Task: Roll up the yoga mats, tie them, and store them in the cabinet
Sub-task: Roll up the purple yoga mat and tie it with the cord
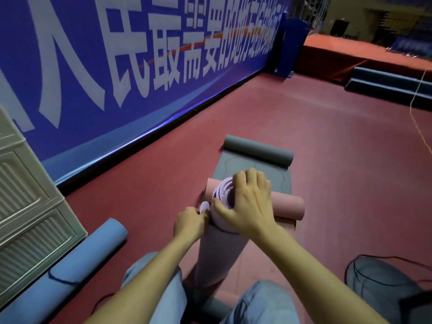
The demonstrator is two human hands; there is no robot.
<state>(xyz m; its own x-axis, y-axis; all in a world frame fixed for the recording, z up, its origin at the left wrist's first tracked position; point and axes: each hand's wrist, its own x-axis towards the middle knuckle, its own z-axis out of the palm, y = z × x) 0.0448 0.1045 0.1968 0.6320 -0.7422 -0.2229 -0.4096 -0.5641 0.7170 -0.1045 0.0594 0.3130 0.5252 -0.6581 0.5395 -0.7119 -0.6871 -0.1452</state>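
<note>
A lilac yoga mat roll (219, 251) stands on end between my knees, its spiral end facing up. My right hand (247, 202) lies over that end with fingers curled round the rim. My left hand (190, 222) pinches a small lilac tab (205, 205) at the roll's left edge. A pink rolled mat (288, 206) lies crosswise on the floor just behind. Beyond it a grey mat (257, 149) is partly rolled, its flat part running toward me. A blue rolled mat (77, 260) with a dark strap round it lies at my left, beside the pale cabinet (25, 206).
A blue banner wall (140, 66) runs along the left. On the red floor at my right sits a grey bag (378, 281) with a dark cord. An orange cord (418, 127) trails at far right, and a raised stage (364, 50) with blue steps stands at the back.
</note>
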